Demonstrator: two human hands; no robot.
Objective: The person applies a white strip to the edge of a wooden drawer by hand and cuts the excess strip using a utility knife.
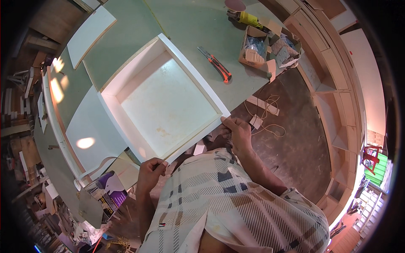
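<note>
A white open-topped drawer box (168, 92) lies tilted on the green worktable, its near side sticking out past the table's edge toward me. Its inside floor has brownish smudges. My right hand (239, 131) grips the box's near right corner, thumb over the rim and fingers curled underneath. At the near left corner my left hand (152, 172) is closed, thumb and fingertips pinched on the rim. What lies under the fingers of both hands is hidden. An orange and black utility knife (218, 67) rests on the table beyond the box's right side.
White panels (92, 36) lie on the green worktable (130, 23) at the left. At the far right stand opened cardboard boxes (255, 48) and a yellow angle grinder (249, 19). A cord (265, 114) coils on the floor. Wooden cabinet frames (333, 105) line the right.
</note>
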